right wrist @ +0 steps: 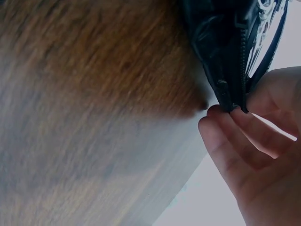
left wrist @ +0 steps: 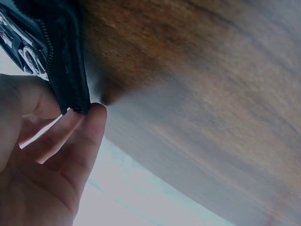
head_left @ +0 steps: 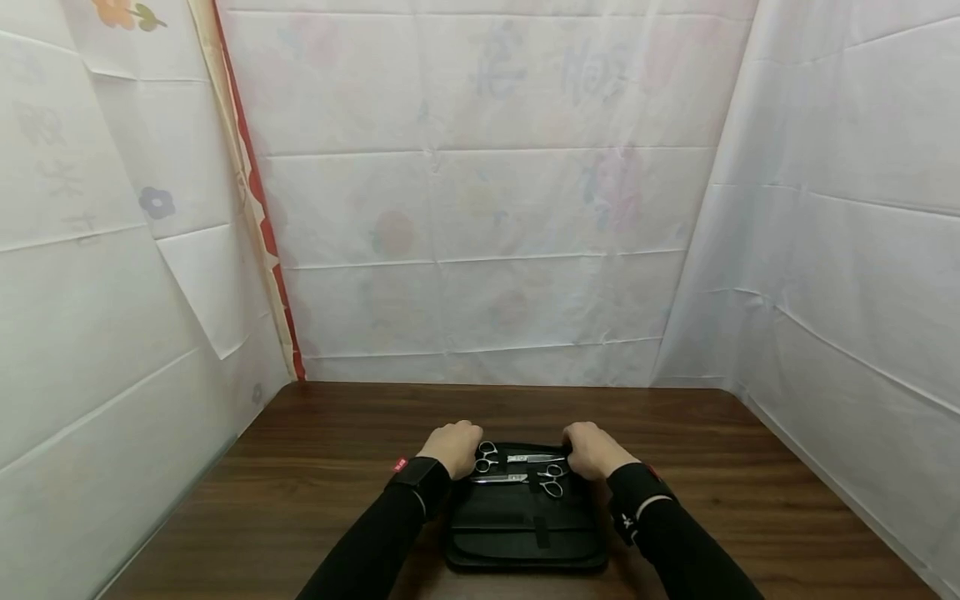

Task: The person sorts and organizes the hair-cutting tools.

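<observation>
Black case [head_left: 525, 533] near tabletop's [head_left: 315, 467] front edge: left hand [head_left: 452, 447] and right hand [head_left: 592, 449] pinch its far corners; lift both evenly so scissors [head_left: 517, 467] stay put.

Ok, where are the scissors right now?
In the head view, two scissors lie inside the open black case on the table, between the left hand and right hand.

Scissors [head_left: 520, 469] too small to make out in detail, table [left wrist: 197, 84] blurred in both wrist views, black case [right wrist: 221, 42] cut off by the frame edge, fingertips hidden behind its far corners.
</observation>
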`<action>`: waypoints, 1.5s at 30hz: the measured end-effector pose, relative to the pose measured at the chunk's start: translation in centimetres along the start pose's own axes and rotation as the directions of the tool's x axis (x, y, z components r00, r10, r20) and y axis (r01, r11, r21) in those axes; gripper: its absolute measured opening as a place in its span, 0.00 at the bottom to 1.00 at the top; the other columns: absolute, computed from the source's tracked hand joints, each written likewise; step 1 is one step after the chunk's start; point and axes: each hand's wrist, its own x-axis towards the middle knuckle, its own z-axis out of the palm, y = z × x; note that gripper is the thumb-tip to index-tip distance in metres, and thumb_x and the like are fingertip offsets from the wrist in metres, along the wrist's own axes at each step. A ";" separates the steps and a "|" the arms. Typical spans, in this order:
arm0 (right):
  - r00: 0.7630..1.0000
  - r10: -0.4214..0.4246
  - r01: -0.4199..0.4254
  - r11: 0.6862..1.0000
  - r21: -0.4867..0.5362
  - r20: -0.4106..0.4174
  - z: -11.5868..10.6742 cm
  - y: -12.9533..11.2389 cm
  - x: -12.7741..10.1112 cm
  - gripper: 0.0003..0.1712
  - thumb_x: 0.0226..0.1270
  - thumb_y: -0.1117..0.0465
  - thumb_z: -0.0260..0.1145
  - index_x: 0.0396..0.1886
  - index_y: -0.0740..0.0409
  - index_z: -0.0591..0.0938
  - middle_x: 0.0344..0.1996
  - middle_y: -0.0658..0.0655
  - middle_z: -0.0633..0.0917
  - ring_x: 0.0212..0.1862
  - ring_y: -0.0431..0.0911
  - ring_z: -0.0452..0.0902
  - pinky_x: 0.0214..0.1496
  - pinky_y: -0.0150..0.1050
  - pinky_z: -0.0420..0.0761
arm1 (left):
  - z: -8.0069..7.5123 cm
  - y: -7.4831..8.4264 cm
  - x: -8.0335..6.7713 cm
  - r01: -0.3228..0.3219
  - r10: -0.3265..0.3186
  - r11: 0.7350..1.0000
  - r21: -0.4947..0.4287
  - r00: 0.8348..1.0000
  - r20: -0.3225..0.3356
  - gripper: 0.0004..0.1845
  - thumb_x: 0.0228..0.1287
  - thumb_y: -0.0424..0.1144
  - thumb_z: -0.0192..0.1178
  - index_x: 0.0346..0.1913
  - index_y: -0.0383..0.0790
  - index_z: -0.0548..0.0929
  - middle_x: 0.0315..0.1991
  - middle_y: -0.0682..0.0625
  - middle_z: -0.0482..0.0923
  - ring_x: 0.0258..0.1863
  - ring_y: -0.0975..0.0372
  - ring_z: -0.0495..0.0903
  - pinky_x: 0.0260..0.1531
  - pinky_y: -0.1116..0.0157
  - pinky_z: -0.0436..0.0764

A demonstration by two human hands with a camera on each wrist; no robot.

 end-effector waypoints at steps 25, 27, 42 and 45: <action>0.997 -0.067 0.066 0.997 -0.032 -0.026 -1.7 -0.4 -0.1 0.20 0.55 0.78 0.60 0.49 0.71 0.84 0.45 0.64 0.83 0.51 0.59 0.80 0.54 0.53 0.80 | -2.1 -0.2 0.1 0.060 -0.053 0.987 -0.146 0.997 0.051 0.12 0.61 0.27 0.63 0.47 0.36 0.85 0.43 0.44 0.77 0.40 0.53 0.79 0.40 0.54 0.78; 0.997 -0.067 0.066 0.997 -0.033 -0.026 -1.8 -0.4 -0.1 0.20 0.55 0.78 0.60 0.49 0.71 0.84 0.45 0.64 0.82 0.51 0.58 0.80 0.53 0.53 0.80 | -2.3 -0.2 0.1 0.062 -0.055 0.987 -0.151 0.997 0.053 0.12 0.60 0.27 0.63 0.47 0.36 0.85 0.43 0.44 0.77 0.40 0.53 0.79 0.40 0.54 0.78; 0.995 -0.094 0.093 0.995 -0.027 -0.034 -2.4 -0.5 -0.3 0.18 0.54 0.76 0.62 0.45 0.67 0.85 0.41 0.62 0.81 0.45 0.55 0.79 0.48 0.51 0.80 | -3.3 -0.1 -0.5 0.038 -0.035 0.975 -0.217 0.999 0.018 0.11 0.60 0.24 0.59 0.44 0.35 0.85 0.40 0.46 0.75 0.37 0.55 0.77 0.41 0.54 0.79; 0.994 -0.094 0.093 0.995 -0.026 -0.046 -2.5 -0.3 -0.2 0.17 0.54 0.76 0.63 0.44 0.67 0.85 0.40 0.62 0.81 0.44 0.55 0.79 0.47 0.51 0.80 | -3.4 0.0 -0.5 0.037 -0.034 0.974 -0.222 0.999 0.020 0.12 0.62 0.24 0.58 0.46 0.34 0.85 0.41 0.46 0.75 0.39 0.54 0.78 0.42 0.54 0.79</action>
